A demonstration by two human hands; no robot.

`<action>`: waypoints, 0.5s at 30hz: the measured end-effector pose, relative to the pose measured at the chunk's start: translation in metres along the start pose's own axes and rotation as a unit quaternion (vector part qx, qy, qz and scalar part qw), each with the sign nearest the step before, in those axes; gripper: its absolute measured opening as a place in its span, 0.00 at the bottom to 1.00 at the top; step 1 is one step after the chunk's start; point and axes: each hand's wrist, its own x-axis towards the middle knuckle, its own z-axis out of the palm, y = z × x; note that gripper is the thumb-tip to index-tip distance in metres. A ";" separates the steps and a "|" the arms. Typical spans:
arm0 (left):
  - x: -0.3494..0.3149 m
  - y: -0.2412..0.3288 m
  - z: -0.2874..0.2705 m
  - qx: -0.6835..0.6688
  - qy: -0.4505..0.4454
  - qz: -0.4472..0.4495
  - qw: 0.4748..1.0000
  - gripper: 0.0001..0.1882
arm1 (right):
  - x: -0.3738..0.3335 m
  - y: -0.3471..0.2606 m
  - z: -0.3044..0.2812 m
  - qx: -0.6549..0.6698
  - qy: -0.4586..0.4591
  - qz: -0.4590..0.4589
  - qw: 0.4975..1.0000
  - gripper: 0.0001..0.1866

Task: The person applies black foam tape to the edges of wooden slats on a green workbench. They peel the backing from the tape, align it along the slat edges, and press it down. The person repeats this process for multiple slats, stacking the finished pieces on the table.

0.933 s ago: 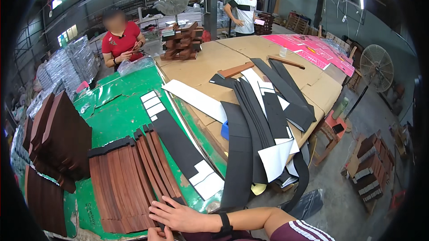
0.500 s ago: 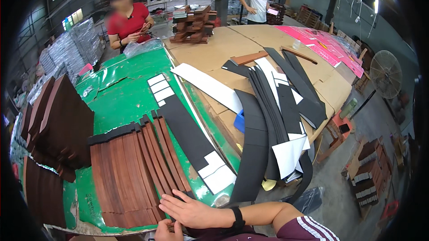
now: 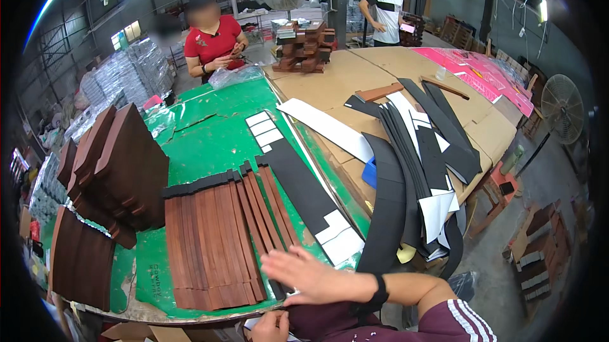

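Several reddish-brown wooden slats (image 3: 212, 247) lie side by side on a green tabletop (image 3: 196, 145), their far ends capped with black strips. To their right, a few narrower slats (image 3: 277, 199) stand apart with gaps between. My right hand (image 3: 311, 277), black band at the wrist, hovers over the near ends of these, fingers stretched out and slightly blurred. My left hand (image 3: 271, 327) is low at the table's near edge with curled fingers; whatever it pinches is hidden. Beyond the slats lies a black foam strip (image 3: 301, 180) with white patches.
Stacks of dark brown boards (image 3: 127, 171) stand at the left. On the cardboard-covered table (image 3: 355, 63) at right lie black strips (image 3: 384, 196) and a long white strip (image 3: 327, 128). Two people stand beyond: one in a red shirt (image 3: 216, 41), one in a white shirt (image 3: 386, 9). A fan (image 3: 561, 110) stands far right.
My right hand has lifted off the near ends of the narrow slats, its fingers now straighter. My left hand stays low by the table edge. The whole view has shifted, moving the scene rightward.
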 end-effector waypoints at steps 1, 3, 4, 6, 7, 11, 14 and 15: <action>-0.004 -0.006 0.000 -0.014 -0.006 0.008 1.000 0.07 | 0.011 0.004 -0.029 0.040 -0.001 0.028 0.999 0.48; -0.016 -0.023 0.004 -0.002 -0.039 -0.008 0.999 0.09 | 0.027 0.019 -0.076 0.015 0.053 0.061 0.997 0.41; -0.022 -0.031 0.007 0.004 -0.053 -0.018 0.998 0.10 | 0.031 0.033 -0.089 -0.049 0.109 0.060 0.991 0.37; -0.030 -0.040 0.008 0.009 -0.086 -0.035 0.996 0.13 | 0.027 0.063 -0.109 -0.267 0.117 0.086 0.953 0.34; -0.031 -0.043 0.006 0.009 -0.102 -0.037 0.994 0.13 | 0.027 0.064 -0.114 -0.273 -0.015 0.162 0.948 0.33; -0.032 -0.050 0.003 -0.016 -0.107 -0.043 0.993 0.14 | 0.014 0.079 -0.119 -0.123 -0.112 0.212 0.963 0.28; -0.033 -0.048 -0.003 -0.014 -0.111 -0.066 0.992 0.14 | 0.028 0.078 -0.119 -0.223 0.104 0.150 0.957 0.24; -0.034 -0.046 -0.005 -0.012 -0.110 -0.073 0.991 0.14 | 0.035 0.073 -0.123 -0.286 0.147 0.156 0.934 0.24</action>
